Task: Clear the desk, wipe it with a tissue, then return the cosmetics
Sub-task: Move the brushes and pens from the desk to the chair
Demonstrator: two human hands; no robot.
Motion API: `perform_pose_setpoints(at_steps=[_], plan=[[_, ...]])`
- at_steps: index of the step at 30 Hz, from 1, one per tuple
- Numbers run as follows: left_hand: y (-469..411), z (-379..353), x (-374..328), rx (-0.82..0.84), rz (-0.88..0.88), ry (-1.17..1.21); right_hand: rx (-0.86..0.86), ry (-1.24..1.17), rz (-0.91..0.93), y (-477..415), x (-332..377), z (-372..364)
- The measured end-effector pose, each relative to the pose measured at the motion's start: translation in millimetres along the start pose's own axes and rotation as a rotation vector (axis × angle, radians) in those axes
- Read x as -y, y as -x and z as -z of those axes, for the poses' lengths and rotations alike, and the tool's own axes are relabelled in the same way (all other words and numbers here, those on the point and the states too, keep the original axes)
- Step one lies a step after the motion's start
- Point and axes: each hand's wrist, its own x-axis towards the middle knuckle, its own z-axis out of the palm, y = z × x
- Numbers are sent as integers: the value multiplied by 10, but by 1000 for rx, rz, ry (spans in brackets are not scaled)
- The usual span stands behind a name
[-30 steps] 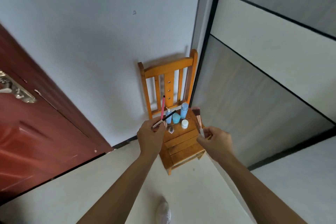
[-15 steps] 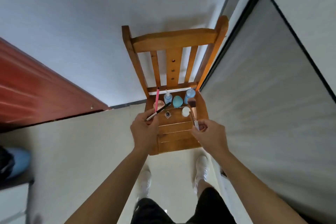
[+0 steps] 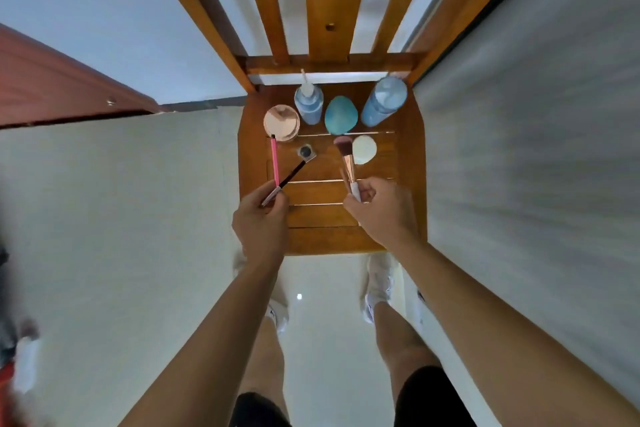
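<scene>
- Head view: we had closed in on the wooden chair (image 3: 332, 239), which a second earlier stood well ahead; both hands now hung over its seat.
- Our left hand (image 3: 259, 222) pinched a pink pencil (image 3: 275, 163) and dark pencil (image 3: 294, 172); our right hand (image 3: 382, 210) gripped a makeup brush (image 3: 346, 158).
- Bottles (image 3: 382, 100), sponge (image 3: 341, 115) and compacts (image 3: 281, 121) sat just beyond our fingers; clearing looked nearly finished.

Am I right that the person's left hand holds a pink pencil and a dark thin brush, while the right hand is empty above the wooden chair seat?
Not quite. In the head view the right hand is not empty: it grips a makeup brush with a rose-gold ferrule. The rest holds: the left hand holds the pink pencil and dark thin brush above the chair seat.
</scene>
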Motion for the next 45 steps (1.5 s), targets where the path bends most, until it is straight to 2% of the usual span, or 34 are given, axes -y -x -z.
perform_pose_setpoints(at_steps=[6,9,11,14,18,21,28,33,36,40,45], plan=[[-382,-377,448,0,41,3,35,20,-54,-430,-214,-615],[-478,-535,538,152,27,-82,7,41,-71,-534,-249,-734],[-502,-594,599,242,-5,-168,11,108,-82,-547,-297,-745],[-500,-573,662,281,-69,-243,56,172,-119,-497,-381,-686],[-491,-455,706,289,-155,-340,63,248,-104,-410,-412,-582],[-466,-273,647,268,-233,-394,11,277,-28,-328,-282,-484],[-222,761,-360,99,-458,-525,-168,255,282,96,751,231],[219,2102,-1440,-124,-597,-461,-267,301,606,531,2154,1056],[524,3041,-1781,-306,-612,-444,-326,265,872,887,3040,1332],[1064,4234,-1734,-638,-511,-326,-293,219,1172,1570,4095,1297],[1814,5739,-1034,-932,-385,-214,-171,123,1549,2875,5248,749]])
